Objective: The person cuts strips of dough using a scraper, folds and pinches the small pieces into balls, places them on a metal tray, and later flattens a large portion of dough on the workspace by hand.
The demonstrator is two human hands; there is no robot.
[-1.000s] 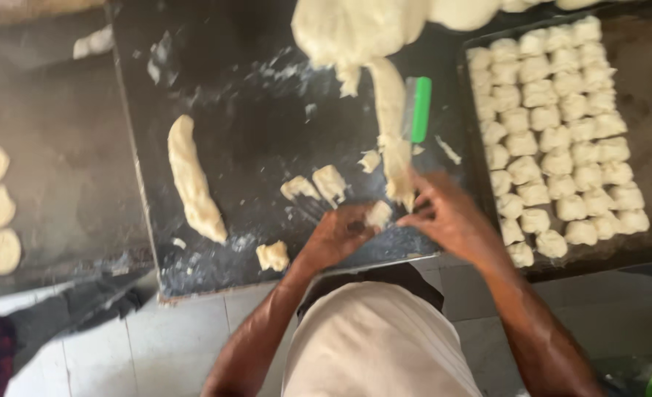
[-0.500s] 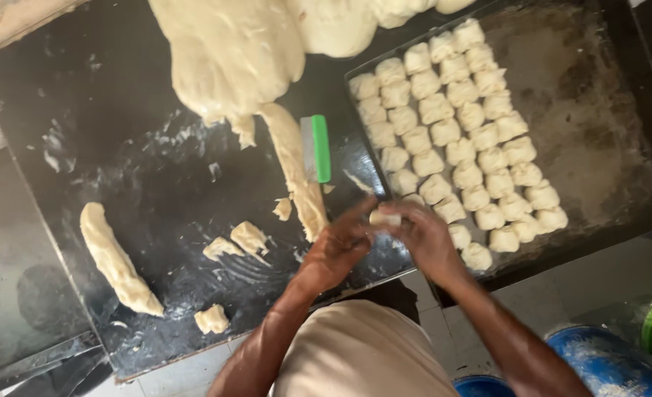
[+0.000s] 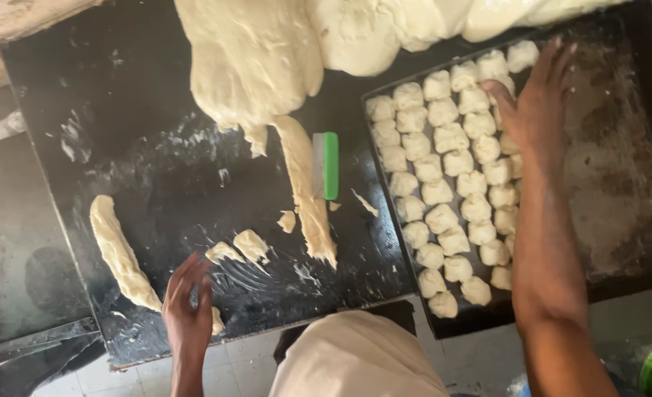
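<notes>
The left hand [image 3: 188,303] is lying flat at the near edge of the dark desk [image 3: 120,110], with the fingers spread a little and pressing down. A small dough piece [image 3: 216,321] is showing just at the right side of this hand, touching it; whether the hand is gripping it I cannot tell. Two more pieces [image 3: 239,246] are lying just beyond the fingertips, a little farther and to the right. A long dough roll [image 3: 120,254] is lying to the left of the hand, and its near end is coming close to the thumb side.

The right hand [image 3: 535,110] is reaching far over the tray [image 3: 620,184] at the right, with the fingers open and stretched wide. It is holding nothing that I can see. Its thumb side is touching the dough balls [image 3: 451,191], which are sitting in rows on the left half of the tray. The forearm is crossing over the near rows.

Between the two hands, a dough strip [image 3: 307,198] is hanging down from the big dough mass [image 3: 267,59] at the far side of the desk. A scraper [image 3: 327,165] with a green handle is lying just right of this strip, near the tray's left edge.
</notes>
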